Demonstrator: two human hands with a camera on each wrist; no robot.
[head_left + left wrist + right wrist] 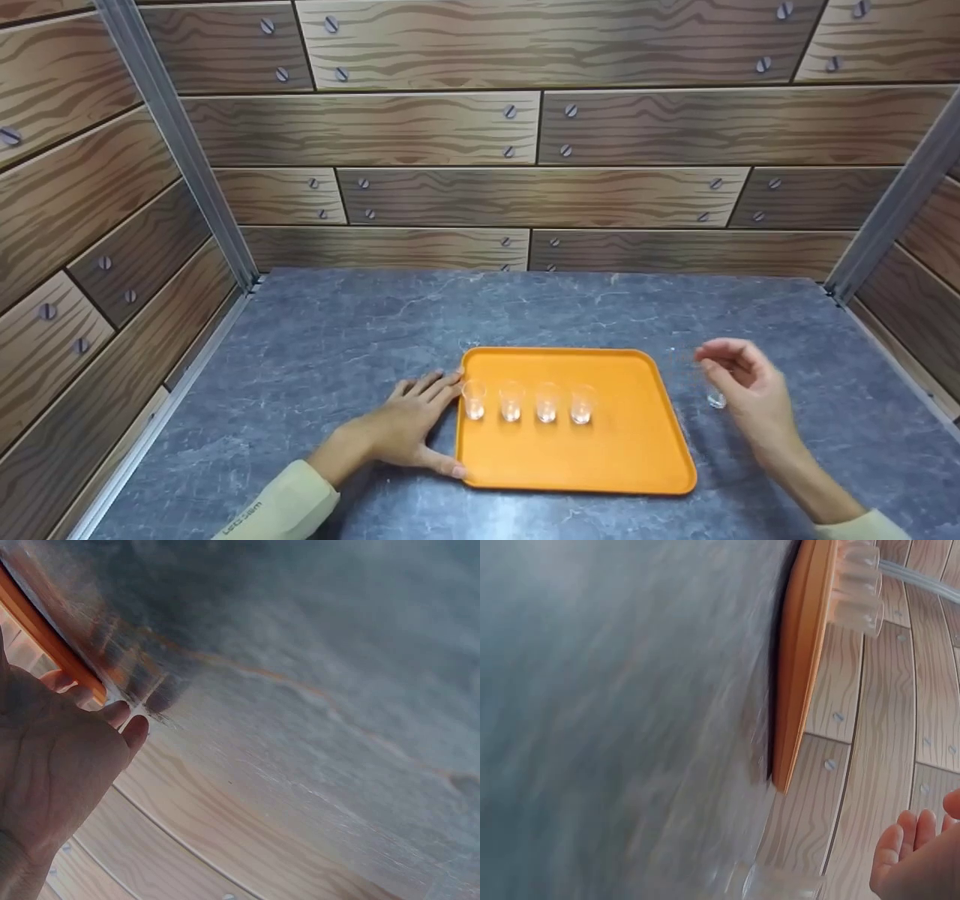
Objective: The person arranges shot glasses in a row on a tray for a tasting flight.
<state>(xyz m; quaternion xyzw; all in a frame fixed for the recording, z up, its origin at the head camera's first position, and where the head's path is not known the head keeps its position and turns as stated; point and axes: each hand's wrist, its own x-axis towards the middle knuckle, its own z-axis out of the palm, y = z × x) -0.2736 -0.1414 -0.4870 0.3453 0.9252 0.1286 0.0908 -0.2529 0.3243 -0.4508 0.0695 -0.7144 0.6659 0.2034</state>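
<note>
An orange tray [630, 450] lies on the grey table. Several small clear glasses stand upright on it in a row, among them the leftmost glass [474, 405] and the rightmost glass [581, 409]. My left hand [412, 424] rests spread at the tray's left side, thumb and fingertips touching its rim. Right of the tray, my right hand [757, 397] is raised over the table with loosely bent fingers and nothing visible between them. Close by it stands another clear glass [716, 399], partly hidden by the hand; in the right wrist view this glass [780, 883] appears apart from the fingers.
Walls with a wood-plank print [450, 127] enclose the table at the back and sides, with metal posts [180, 142] in the corners. Faint glints [673, 349] show on the table beyond the tray's right edge; what they belong to is unclear.
</note>
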